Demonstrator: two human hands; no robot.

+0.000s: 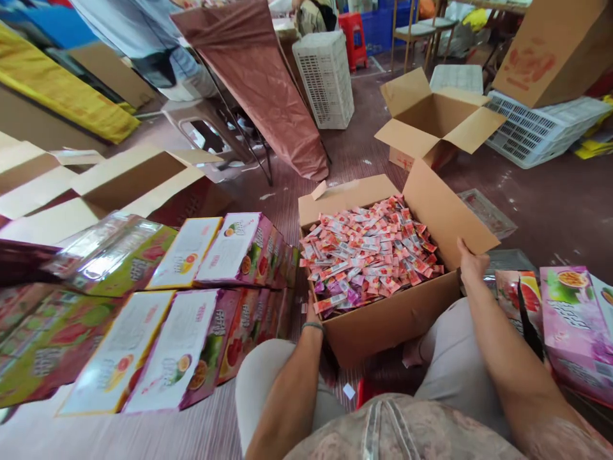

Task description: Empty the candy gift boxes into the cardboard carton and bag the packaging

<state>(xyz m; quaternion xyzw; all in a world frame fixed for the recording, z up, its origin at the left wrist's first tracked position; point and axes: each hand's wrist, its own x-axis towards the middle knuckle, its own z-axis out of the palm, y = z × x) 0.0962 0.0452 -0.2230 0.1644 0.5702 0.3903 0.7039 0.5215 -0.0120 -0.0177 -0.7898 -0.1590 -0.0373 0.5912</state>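
An open cardboard box [393, 322] stands between my knees, filled with small stick sachets [368, 249], mostly pink-orange with a few purple ones at the near left. My left hand [312, 312] grips the box's left wall near the front corner; its fingers are largely hidden by the box. On the other side, my right hand [473, 263] holds the right side by the raised flap [445, 211], thumb up along the flap's edge. The far flap leans outward.
Printed fruit cartons [230, 249] are stacked at left, near open brown boxes [129, 179]. More fruit packs [575, 306] sit at right. Beyond are an empty carton [431, 121], white crates [325, 80], a stool [205, 121] and a brown cloth-covered table [268, 83]. Another person sits at upper left.
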